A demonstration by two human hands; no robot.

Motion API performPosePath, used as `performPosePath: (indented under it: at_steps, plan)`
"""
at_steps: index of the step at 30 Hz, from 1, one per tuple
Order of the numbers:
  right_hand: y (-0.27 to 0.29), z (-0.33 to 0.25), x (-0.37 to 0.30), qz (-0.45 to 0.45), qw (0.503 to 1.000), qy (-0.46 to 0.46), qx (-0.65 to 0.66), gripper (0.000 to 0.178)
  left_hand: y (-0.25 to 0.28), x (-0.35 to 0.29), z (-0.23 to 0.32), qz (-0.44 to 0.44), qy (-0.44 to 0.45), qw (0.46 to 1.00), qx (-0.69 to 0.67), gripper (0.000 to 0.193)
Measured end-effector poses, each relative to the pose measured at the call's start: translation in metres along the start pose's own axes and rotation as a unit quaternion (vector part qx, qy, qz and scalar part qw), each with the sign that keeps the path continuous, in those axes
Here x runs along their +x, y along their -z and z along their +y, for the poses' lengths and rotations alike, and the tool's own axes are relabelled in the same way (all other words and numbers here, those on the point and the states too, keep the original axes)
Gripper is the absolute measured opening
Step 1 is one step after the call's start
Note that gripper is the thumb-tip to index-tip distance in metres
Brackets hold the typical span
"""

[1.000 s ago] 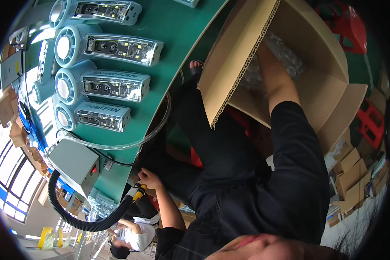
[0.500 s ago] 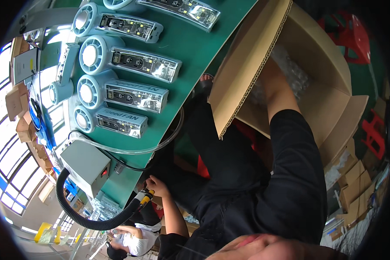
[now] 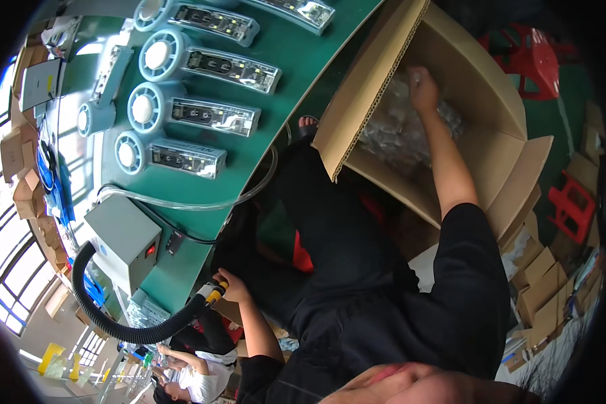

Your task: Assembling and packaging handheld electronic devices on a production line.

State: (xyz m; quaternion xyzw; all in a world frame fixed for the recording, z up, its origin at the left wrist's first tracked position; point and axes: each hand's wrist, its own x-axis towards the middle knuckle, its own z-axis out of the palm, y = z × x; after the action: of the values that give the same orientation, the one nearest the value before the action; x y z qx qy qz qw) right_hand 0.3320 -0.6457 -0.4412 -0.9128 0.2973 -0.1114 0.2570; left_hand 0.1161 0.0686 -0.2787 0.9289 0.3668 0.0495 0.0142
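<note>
Inside an open cardboard box (image 3: pixel 498 87), my right hand (image 3: pixel 422 89) is raised above a heap of clear bubble-wrapped items (image 3: pixel 394 128). Its fingers are curled closed, and whatever they may hold cannot be made out. My left hand (image 3: pixel 231 285) is closed at the yellow-and-black end of a black corrugated hose (image 3: pixel 124 334), its fingers partly hidden. The hose curves over to a grey metal unit (image 3: pixel 122 232) with a red switch. Several light-blue handheld fans (image 3: pixel 212 116) with clear handles lie in a row on the green table (image 3: pixel 276 94).
A clear tube (image 3: pixel 242 200) loops over the table edge. Red plastic stools (image 3: pixel 572 205) and flattened cardboard (image 3: pixel 545 296) stand at the right. At lower left, another person (image 3: pixel 205 377) in a white top works at a table.
My right hand has risen from the wrapped items, where it was hidden, and now shows. The whole view has shifted, moving the table and fans upward. My left hand remains by the hose end.
</note>
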Motion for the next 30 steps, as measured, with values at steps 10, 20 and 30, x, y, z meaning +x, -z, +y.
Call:
performPosePath:
  at_steps: [10, 20, 30]
  plan:
    - [0.061, -0.052, -0.032, 0.014, 1.000, -0.005, -0.003, 0.022, -0.012, 0.001, -0.041, 0.047, -0.063, 0.995, -0.054, 0.040]
    - [0.102, -0.087, -0.071, 0.088, 0.993, 0.015, 0.081, 0.025, 0.022, -0.014, -0.029, 0.009, 0.024, 0.994, -0.102, 0.039]
    - [0.171, -0.239, -0.165, 0.086, 0.719, -0.205, 0.659, 0.018, 0.056, -0.043, 0.001, 0.035, -0.153, 0.921, -0.356, 0.019]
